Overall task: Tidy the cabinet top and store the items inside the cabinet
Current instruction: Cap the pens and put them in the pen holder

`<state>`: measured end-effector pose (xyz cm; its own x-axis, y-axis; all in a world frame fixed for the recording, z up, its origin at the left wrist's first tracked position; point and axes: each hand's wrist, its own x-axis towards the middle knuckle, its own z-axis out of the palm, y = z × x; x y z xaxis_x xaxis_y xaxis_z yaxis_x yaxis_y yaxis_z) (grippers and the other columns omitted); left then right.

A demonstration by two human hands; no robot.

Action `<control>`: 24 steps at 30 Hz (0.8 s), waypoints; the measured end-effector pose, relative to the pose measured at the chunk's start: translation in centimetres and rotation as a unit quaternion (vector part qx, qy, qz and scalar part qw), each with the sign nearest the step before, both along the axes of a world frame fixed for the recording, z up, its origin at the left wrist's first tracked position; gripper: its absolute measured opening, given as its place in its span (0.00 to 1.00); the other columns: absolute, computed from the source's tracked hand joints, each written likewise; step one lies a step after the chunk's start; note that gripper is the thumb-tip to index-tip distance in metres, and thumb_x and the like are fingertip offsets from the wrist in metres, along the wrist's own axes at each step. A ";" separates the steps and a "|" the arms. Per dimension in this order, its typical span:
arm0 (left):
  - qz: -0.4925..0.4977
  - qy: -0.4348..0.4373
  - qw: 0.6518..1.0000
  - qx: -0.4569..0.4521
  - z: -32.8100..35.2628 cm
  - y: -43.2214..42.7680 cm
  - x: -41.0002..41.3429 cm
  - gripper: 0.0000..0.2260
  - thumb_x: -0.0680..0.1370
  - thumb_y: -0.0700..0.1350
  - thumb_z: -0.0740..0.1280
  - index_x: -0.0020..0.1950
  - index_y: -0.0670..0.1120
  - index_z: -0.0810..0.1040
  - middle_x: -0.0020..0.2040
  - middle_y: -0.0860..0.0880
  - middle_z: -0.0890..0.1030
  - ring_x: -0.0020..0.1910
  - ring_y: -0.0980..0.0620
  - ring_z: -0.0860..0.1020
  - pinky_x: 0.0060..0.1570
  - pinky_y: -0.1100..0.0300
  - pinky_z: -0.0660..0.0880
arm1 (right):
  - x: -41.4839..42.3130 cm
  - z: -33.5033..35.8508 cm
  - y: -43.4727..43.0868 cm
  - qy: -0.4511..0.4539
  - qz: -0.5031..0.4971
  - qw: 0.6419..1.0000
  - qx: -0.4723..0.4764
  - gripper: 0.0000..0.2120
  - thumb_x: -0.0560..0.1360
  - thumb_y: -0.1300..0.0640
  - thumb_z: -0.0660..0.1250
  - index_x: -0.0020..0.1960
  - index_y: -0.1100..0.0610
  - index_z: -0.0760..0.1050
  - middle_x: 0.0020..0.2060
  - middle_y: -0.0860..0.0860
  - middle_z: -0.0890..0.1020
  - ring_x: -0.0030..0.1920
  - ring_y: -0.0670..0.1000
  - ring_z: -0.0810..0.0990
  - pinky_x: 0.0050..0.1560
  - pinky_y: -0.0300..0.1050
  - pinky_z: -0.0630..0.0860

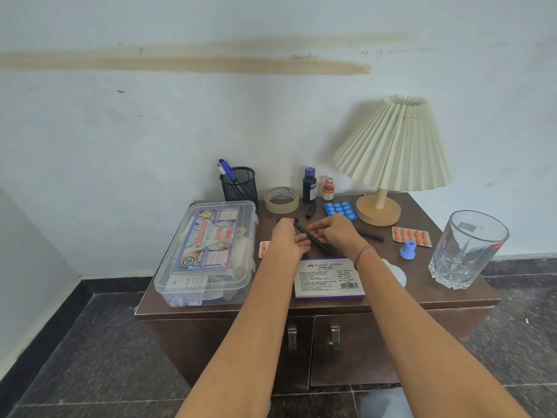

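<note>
Black pen lies slantwise over the middle of the brown worktop, held by both hands. Left hand grips its far end with curled fingers; right hand pinches the shaft. Clear first aid box stands at left, stamp pad at the front edge, glass at right. Cabinet doors are closed.

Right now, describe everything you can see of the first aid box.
The first aid box is a clear plastic rectangular tub, rounded corners, lid on. A printed First Aid Box card shows through the lid, packets beneath. It lies flat on the left of the cabinet top, before the mesh pen holder. The left hand and right hand hold a black pen to its right, apart from it.
</note>
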<state>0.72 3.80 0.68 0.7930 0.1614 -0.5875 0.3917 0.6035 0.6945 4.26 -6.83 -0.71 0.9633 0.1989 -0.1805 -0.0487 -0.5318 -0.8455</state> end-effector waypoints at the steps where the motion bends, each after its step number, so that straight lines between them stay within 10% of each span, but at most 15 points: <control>1: 0.003 -0.005 1.000 0.000 0.0 0.0 0.0 0.23 0.81 0.43 0.56 0.74 0.35 0.58 0.69 0.33 0.68 0.70 0.35 0.67 0.70 0.45 0.61 | 0.0 0.0 0.0 -0.007 -0.001 1.000 0.011 0.14 0.77 0.69 0.59 0.59 0.63 0.79 0.55 0.58 0.82 0.49 0.48 0.79 0.48 0.36 0.77; 9: 0.008 -0.055 0.996 0.065 0.1 0.1 -0.1 0.14 0.80 0.36 0.59 0.65 0.33 0.72 0.40 0.43 0.78 0.36 0.49 0.78 0.57 0.50 0.72 | -0.4 0.6 -0.5 -0.094 0.009 0.992 0.085 0.16 0.72 0.68 0.68 0.60 0.63 0.78 0.55 0.58 0.83 0.57 0.52 0.81 0.63 0.41 0.73; 15: 0.054 -0.140 0.976 0.155 0.9 0.9 -0.4 0.13 0.77 0.37 0.67 0.59 0.31 0.75 0.45 0.39 0.81 0.25 0.58 0.80 0.32 0.65 0.79 | -1.0 1.8 0.4 -0.127 0.021 0.977 0.168 0.17 0.71 0.69 0.69 0.59 0.62 0.79 0.52 0.57 0.84 0.52 0.49 0.82 0.62 0.42 0.75; 24: 0.136 -0.162 0.893 0.397 2.0 4.0 -0.9 0.09 0.73 0.42 0.72 0.52 0.41 0.81 0.45 0.46 0.83 0.43 0.47 0.83 0.50 0.49 0.81 | 0.3 3.7 1.9 -0.216 0.023 0.975 -0.038 0.14 0.77 0.64 0.65 0.62 0.62 0.77 0.58 0.57 0.81 0.60 0.52 0.78 0.63 0.36 0.69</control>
<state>-0.18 7.81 2.71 0.7685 0.6378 0.0506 0.0071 -0.0876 0.9961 4.61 -4.88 2.99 0.9428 0.2456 0.2252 0.3295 -0.5865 -0.7399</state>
